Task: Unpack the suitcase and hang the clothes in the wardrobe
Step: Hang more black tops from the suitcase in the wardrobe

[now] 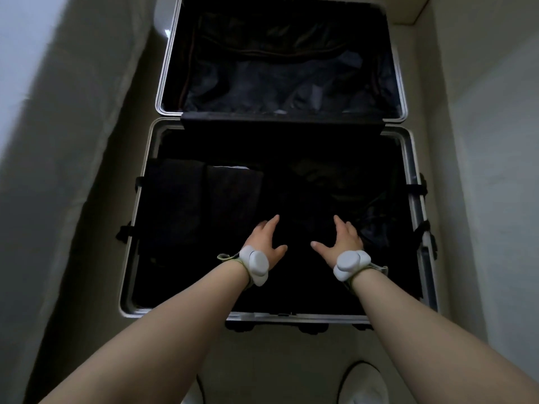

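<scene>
My left hand (267,240) and right hand (342,239) are both spread open, thumbs turned inward and fingers toward 12 o'clock, over the near half of the open suitcase (320,317). The dark clothes (306,217) lie between and just ahead of them, equally near both. It's too dark to tell whether I'm touching. A folded stack (204,199), long axis 12-to-6, sits at 10 o'clock, nearer my left.

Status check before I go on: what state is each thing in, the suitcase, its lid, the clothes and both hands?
Suitcase: lying flat, open.
Lid: swung right back.
Clothes: dark, folded, packed in the near half.
Left hand: open, fingers spread over the clothes, holding nothing.
Right hand: open, fingers spread over the clothes, holding nothing.
</scene>
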Demonstrator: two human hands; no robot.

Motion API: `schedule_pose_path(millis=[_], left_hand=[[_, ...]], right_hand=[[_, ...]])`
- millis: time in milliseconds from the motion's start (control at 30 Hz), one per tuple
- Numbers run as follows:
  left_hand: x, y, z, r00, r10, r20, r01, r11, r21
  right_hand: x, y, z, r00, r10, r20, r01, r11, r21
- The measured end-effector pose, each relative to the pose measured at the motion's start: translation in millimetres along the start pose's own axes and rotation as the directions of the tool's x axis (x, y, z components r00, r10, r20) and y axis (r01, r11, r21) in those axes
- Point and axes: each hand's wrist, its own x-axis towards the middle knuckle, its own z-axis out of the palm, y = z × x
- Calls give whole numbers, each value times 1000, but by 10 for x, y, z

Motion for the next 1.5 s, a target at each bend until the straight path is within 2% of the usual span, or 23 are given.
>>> schedule_pose_path(millis=[133,233,367,467,533,700,800,867,1000,1067,1133,1267,1334,1367,1434,1500], left_hand=[[281,-81,213,1000,-6,-10,7,996,87],[385,-156,306,1000,11,22,-17,958,286],[421,-226,303,995,43,94,-83,870,486],[449,-257,294,992,68,103,-111,854,508],[451,-290,313,992,81,95,-119,851,512],[494,-355,356,993,79,91,-113,864,491],[493,-367,349,991,84,100,-123,860,495],[486,-369,347,990,97,105,-136,862,489],[449,-344,319,987,119,111,-158,873,462],[431,-310,321,987,126,98,-157,878,453],[403,-277,363,986,164,38,-163,877,452],[416,-195,393,974,210,-80,-156,887,435],[457,-138,321,966,198,-169,-128,927,354],[477,-99,284,963,161,-216,-106,963,247],[470,-7,211,959,87,-271,-94,995,-15],[452,97,117,959,77,-271,-145,960,-241]], right_hand=[[342,110,250,1000,8,11,-8,1000,-7],[468,144,444,1000,-8,5,8,993,-117],[512,110,469,996,21,-90,-40,976,-215],[534,186,422,983,80,-166,-120,961,-250],[526,258,416,982,108,-154,-142,962,-232],[541,233,445,994,70,-81,-80,990,-120],[548,178,450,997,80,-21,-82,987,-139],[545,141,400,999,41,-32,-44,991,-125],[440,56,253,983,-44,-181,60,995,82],[392,-28,174,975,-84,-207,132,963,233],[337,-138,96,984,-104,-148,159,889,429],[303,-305,59,993,-103,50,31,664,747],[247,-339,30,996,-70,61,-17,507,861],[245,-323,7,999,-13,53,-40,468,883],[208,-253,-52,994,100,49,-97,562,821],[145,-172,-88,975,174,136,-216,619,755]])
